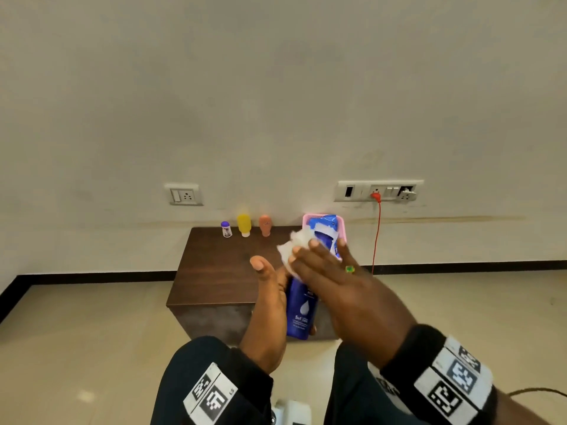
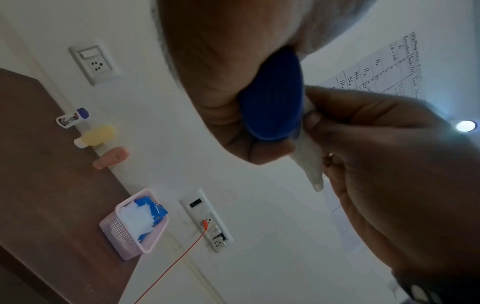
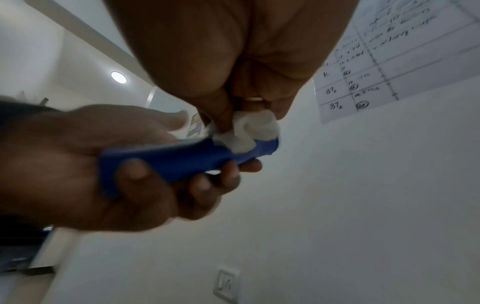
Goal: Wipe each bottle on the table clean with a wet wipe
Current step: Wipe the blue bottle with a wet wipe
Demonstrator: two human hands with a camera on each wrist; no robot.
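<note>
My left hand (image 1: 271,289) grips a dark blue bottle (image 1: 300,311) above the near edge of the brown table (image 1: 214,271). My right hand (image 1: 325,271) holds a crumpled white wet wipe (image 1: 293,245) against the bottle's upper end. In the right wrist view the wipe (image 3: 254,131) sits on the blue bottle (image 3: 182,158), with the left hand's fingers (image 3: 135,170) curled round it. The left wrist view shows the bottle's ribbed end (image 2: 272,98) in my palm. Three small bottles stand by the wall: a white one with a purple cap (image 1: 226,229), a yellow one (image 1: 244,224) and a peach one (image 1: 264,225).
A pink basket (image 1: 306,220) holding a blue wet-wipe pack (image 1: 325,231) stands at the table's back right corner. A red cable (image 1: 376,237) hangs from a wall socket (image 1: 379,191) to the right. Another socket (image 1: 184,194) is on the wall at left.
</note>
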